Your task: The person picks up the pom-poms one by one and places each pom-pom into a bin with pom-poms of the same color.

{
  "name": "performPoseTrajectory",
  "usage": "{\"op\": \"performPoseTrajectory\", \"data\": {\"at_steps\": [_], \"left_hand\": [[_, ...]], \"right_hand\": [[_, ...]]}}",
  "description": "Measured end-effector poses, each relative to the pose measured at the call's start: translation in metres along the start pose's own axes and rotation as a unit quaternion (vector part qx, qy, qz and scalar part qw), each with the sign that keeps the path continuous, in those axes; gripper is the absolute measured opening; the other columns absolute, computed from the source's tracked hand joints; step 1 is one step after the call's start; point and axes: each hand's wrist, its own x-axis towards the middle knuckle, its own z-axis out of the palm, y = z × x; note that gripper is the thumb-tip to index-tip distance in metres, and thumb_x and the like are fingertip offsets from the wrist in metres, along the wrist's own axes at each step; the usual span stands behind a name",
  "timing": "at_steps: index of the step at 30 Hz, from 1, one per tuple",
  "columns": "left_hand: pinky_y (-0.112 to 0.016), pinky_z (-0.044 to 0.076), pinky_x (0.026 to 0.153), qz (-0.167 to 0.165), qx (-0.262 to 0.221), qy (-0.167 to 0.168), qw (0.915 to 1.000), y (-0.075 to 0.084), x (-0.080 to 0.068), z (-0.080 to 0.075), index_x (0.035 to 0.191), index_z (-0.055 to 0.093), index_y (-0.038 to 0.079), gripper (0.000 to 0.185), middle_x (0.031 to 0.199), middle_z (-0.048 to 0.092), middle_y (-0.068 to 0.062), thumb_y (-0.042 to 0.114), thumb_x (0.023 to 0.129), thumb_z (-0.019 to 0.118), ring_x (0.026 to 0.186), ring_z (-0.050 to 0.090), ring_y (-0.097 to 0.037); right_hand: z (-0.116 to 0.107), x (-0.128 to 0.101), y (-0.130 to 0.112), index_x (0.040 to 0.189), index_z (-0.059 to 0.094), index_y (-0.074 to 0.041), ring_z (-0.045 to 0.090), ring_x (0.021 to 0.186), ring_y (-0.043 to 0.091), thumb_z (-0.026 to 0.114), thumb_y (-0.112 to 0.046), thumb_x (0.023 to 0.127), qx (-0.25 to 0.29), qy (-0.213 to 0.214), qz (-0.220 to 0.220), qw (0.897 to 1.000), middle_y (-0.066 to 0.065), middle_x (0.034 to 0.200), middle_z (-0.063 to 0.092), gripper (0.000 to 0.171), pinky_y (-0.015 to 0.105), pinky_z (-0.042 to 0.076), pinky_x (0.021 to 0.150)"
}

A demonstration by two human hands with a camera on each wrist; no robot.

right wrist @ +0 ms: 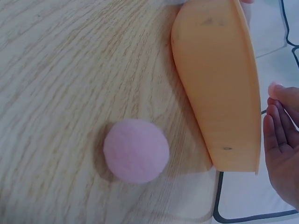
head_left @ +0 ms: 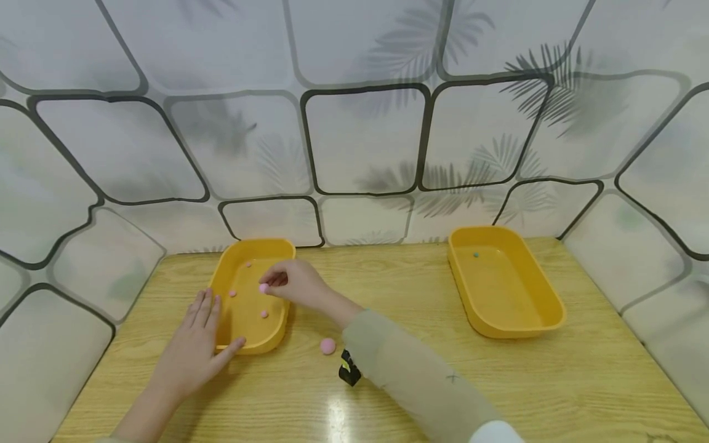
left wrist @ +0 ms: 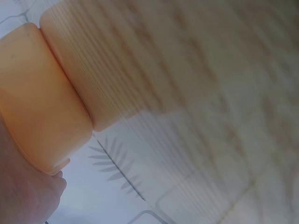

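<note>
Right fingers (head_left: 273,269) pinch pink ball (head_left: 263,287) — tray (head_left: 249,323) holds more.

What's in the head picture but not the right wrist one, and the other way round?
Only the head view shows the yellow plastic tray on the right, the tiny green ball in it, and the small pink balls lying in the left yellow plastic tray.

Only the right wrist view shows dark marks on that tray's outer wall.

Both show the left tray, the bigger pink ball on the wood-grain table, and the right hand pinching a small pink ball.
</note>
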Motion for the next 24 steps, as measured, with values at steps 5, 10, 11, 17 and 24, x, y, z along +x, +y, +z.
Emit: {"op": "performPoseTrajectory", "data": {"at_steps": [5,10,11,17,24], "left_hand": [[-0.05,0.002,0.137,0.0,-0.003,-0.003,1.0,0.0002,0.0002,-0.0008,0.158,0.027,-0.02,0.096,0.168,0.017,-0.041,0.052,0.104,0.061,0.159,0.019,-0.056],[-0.052,0.005,0.137,-0.002,-0.002,-0.004,1.0,-0.0001,0.0009,-0.0009,0.158,0.027,-0.02,0.097,0.169,0.017,-0.041,0.054,0.104,0.06,0.159,0.019,-0.056],[-0.053,0.006,0.137,-0.002,-0.001,-0.005,1.0,-0.0004,0.001,-0.0009,0.158,0.027,-0.02,0.097,0.169,0.017,-0.041,0.054,0.104,0.06,0.159,0.019,-0.056],[-0.054,0.009,0.137,-0.002,0.002,-0.002,1.0,-0.0011,0.0005,-0.0004,0.158,0.027,-0.019,0.098,0.169,0.018,-0.041,0.057,0.104,0.059,0.159,0.02,-0.055],[-0.034,-0.011,0.135,0.005,0.003,0.009,0.9999,-0.0013,-0.001,0.0005,0.158,0.028,-0.02,0.097,0.168,0.018,-0.042,0.056,0.105,0.058,0.159,0.02,-0.055]], "right_hand": [[0.0017,0.0028,0.0023,0.119,0.08,-0.01,0.072,0.096,0.007,0.075,-0.022,0.101,-0.028,0.008,0.004,1.0,0.002,0.111,0.081,0.022,0.011,0.056,0.084],[0.0031,0.0032,0.0026,0.119,0.08,-0.012,0.072,0.097,0.007,0.075,-0.023,0.101,-0.043,0.009,0.008,0.999,0.001,0.112,0.081,0.022,0.01,0.056,0.084],[0.0033,0.0031,0.0024,0.119,0.08,-0.012,0.072,0.097,0.007,0.075,-0.023,0.101,-0.046,0.01,0.01,0.999,0.001,0.112,0.08,0.022,0.011,0.056,0.084],[0.0058,0.0041,0.0021,0.119,0.08,-0.009,0.071,0.096,0.009,0.077,-0.016,0.099,-0.054,0.023,0.014,0.998,0.003,0.111,0.08,0.021,0.012,0.055,0.084],[0.0065,0.0029,0.0028,0.12,0.079,-0.005,0.072,0.1,0.016,0.077,-0.005,0.097,-0.033,0.028,0.012,0.999,0.008,0.115,0.08,0.023,0.013,0.056,0.085]]}}
